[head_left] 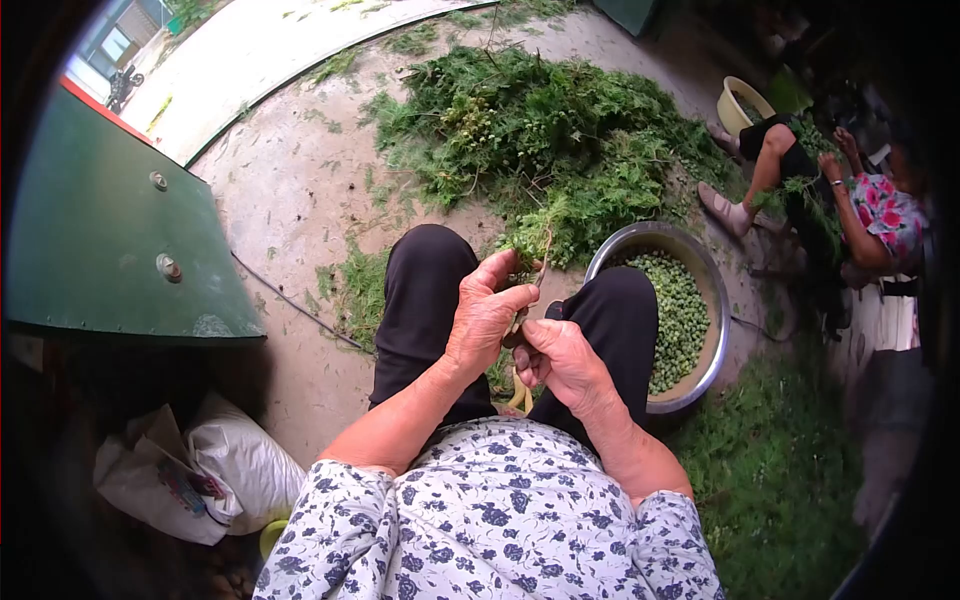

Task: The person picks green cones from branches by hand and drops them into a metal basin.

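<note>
A small green sprig with feathery leaves and a thin brown stem (545, 252) is held above the gap between the wearer's knees, its leafy part pointing away from the body. The left hand (488, 312) pinches the stem between thumb and curled fingers. The right hand (567, 362) is just beside it, near the sprig's lower end, thumb pressed against its bent fingers; what lies between them is too small to tell.

Below the hands are the knees in black trousers (425, 290), and nearer the camera is a white short-sleeved top with dark blue flowers (500, 510). Beside the right knee, a wide round silvery metal basin (716, 300) holds many small, round, pale green fruits (680, 320). Beyond the knees, a large heap of feathery green branches (560, 130) lies on the grey concrete floor (300, 215), with loose bits scattered around it. More greenery (775, 480) lies to the right, nearer the camera.

Farther right, a seated person in a flowered top (888, 215) has green branches over the lap, near a cream plastic basin (733, 112). On the left are a dark green metal panel (110, 230) and, nearer, crumpled white sacks (235, 465).
</note>
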Tool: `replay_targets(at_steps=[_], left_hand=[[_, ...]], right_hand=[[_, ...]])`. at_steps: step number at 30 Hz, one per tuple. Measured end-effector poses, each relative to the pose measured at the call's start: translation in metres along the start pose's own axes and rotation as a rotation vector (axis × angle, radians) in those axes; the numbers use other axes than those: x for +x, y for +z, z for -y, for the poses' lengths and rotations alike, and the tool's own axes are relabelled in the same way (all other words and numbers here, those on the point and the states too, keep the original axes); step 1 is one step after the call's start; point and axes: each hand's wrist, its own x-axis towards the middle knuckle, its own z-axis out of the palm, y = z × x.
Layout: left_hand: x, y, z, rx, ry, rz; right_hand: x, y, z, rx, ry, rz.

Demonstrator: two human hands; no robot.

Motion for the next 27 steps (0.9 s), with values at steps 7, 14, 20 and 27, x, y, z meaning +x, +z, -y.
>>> replay_targets(at_steps=[7,14,20,27], left_hand=[[-0.011,-0.011,0.006,-0.009,-0.077,0.114],[-0.017,-0.022,0.016,0.247,-0.006,0.194],[-0.015,-0.027,0.031,0.364,-0.027,0.201],[-0.009,-0.016,0.039,0.123,-0.078,0.055]], right_hand=[[0.006,-0.013,0.038,-0.371,-0.525,-0.438],[0.020,-0.017,0.020,-0.627,-0.538,-0.247],[0.014,-0.028,0.011,-0.535,-0.427,-0.169],[0.022,-0.035,0.006,0.122,-0.441,-0.288]])
